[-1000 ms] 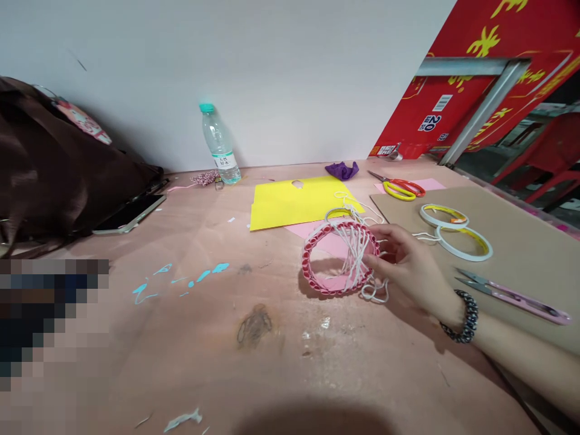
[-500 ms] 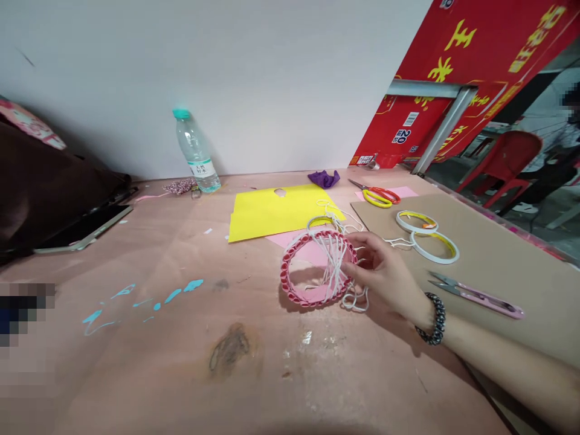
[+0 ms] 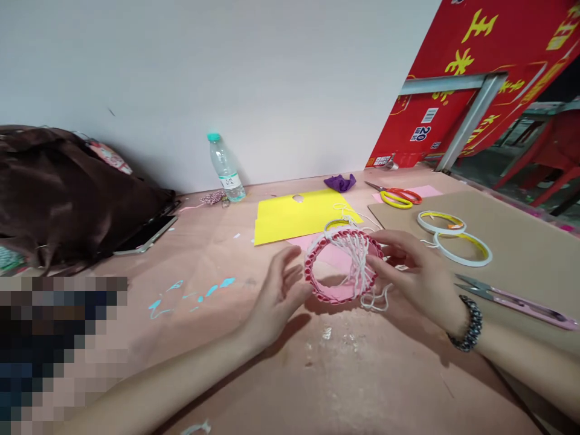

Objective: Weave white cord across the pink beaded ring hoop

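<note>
A pink ring of small rolled paper tubes (image 3: 309, 272) is held tilted up above the table. White string (image 3: 357, 257) is strung across its right part, and loose ends hang below and trail behind. My right hand (image 3: 414, 272), with a dark beaded bracelet on the wrist, grips the ring's right edge between thumb and fingers. At the left edge is my left hand (image 3: 281, 290), its fingers apart and curved toward the ring. Its thumb tip meets the rim in view; whether it presses on it I cannot tell.
Behind the ring lie yellow card sheets (image 3: 299, 217) and pink paper (image 3: 333, 257). To the right are scissors (image 3: 396, 198), tape rolls (image 3: 466, 249) and pink thread snips (image 3: 516, 302) on brown cardboard (image 3: 512, 229). A water bottle (image 3: 226, 172) and dark bag (image 3: 77, 199) stand left.
My left hand has come in from the left to the ring's left edge. My right hand still holds the ring. The whole view has shifted, so things sit further right.
</note>
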Action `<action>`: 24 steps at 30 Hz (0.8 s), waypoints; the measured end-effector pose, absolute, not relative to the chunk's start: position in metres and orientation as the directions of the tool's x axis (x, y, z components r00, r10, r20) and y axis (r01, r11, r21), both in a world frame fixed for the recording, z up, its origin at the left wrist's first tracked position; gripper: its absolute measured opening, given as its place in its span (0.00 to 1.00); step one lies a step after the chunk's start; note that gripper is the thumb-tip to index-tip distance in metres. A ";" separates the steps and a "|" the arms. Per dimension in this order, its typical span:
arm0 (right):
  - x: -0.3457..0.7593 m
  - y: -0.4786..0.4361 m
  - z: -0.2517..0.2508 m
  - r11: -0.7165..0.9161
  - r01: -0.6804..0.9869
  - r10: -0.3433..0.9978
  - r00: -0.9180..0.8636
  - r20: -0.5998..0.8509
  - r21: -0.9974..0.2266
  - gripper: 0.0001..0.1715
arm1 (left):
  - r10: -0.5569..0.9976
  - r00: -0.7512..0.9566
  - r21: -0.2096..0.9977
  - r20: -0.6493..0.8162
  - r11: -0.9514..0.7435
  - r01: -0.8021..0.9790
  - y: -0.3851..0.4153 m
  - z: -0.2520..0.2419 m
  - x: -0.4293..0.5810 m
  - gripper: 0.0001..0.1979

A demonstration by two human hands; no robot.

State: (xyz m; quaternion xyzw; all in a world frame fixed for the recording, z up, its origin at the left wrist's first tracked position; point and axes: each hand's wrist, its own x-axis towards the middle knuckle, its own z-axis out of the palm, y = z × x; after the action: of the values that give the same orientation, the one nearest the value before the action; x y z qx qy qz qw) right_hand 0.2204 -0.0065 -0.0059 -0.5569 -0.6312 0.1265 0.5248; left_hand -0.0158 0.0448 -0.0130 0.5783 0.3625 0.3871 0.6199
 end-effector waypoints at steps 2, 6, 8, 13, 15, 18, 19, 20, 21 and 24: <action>0.219 -0.009 -0.006 0.352 0.636 0.820 0.144 0.553 -0.687 0.14 | 0.859 0.511 0.995 -0.038 0.080 -0.061 0.046 -0.014 -0.014 0.21; 0.217 -0.008 -0.006 0.399 0.716 0.768 0.080 0.635 -0.573 0.14 | 0.769 0.627 0.985 -0.127 0.170 -0.009 0.052 -0.013 -0.011 0.10; 0.219 -0.007 -0.007 0.465 0.726 0.703 0.046 0.709 -0.507 0.15 | 0.775 0.620 0.986 -0.123 0.169 -0.016 0.053 -0.012 -0.010 0.10; 0.228 -0.007 -0.010 0.525 0.813 0.557 -0.104 0.824 -0.253 0.16 | 0.766 0.632 0.984 -0.121 0.176 -0.025 0.052 -0.013 -0.009 0.10; 0.231 -0.008 -0.009 0.525 0.829 0.538 -0.148 0.830 -0.192 0.17 | 0.775 0.617 0.982 -0.134 0.186 -0.021 0.052 -0.014 -0.008 0.10; 0.231 -0.012 -0.003 0.554 0.810 0.531 -0.167 0.831 -0.192 0.20 | 0.791 0.587 0.970 -0.175 0.241 -0.037 0.053 -0.016 -0.007 0.11; 0.229 -0.014 0.000 0.572 0.798 0.526 -0.180 0.831 -0.189 0.20 | 0.793 0.579 0.963 -0.188 0.266 -0.051 0.053 -0.017 -0.006 0.12; 0.227 -0.017 0.005 0.589 0.786 0.525 -0.197 0.828 -0.186 0.20 | 0.796 0.571 0.955 -0.199 0.287 -0.068 0.054 -0.017 -0.006 0.12; 0.223 -0.022 0.010 0.600 0.777 0.531 -0.209 0.821 -0.190 0.18 | 0.800 0.563 0.949 -0.206 0.304 -0.084 0.055 -0.017 -0.006 0.12; 0.206 -0.044 0.023 0.628 0.744 0.584 -0.255 0.770 -0.230 0.14 | 0.827 0.526 0.942 -0.199 0.310 -0.131 0.059 -0.018 -0.005 0.13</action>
State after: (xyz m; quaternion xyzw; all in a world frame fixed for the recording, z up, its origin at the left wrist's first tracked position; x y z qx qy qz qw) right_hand 0.2056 -0.0444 0.0232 -0.4219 -0.7869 -0.0904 0.4410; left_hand -0.0047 0.0590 -0.0179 0.4860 0.3579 0.3299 0.7259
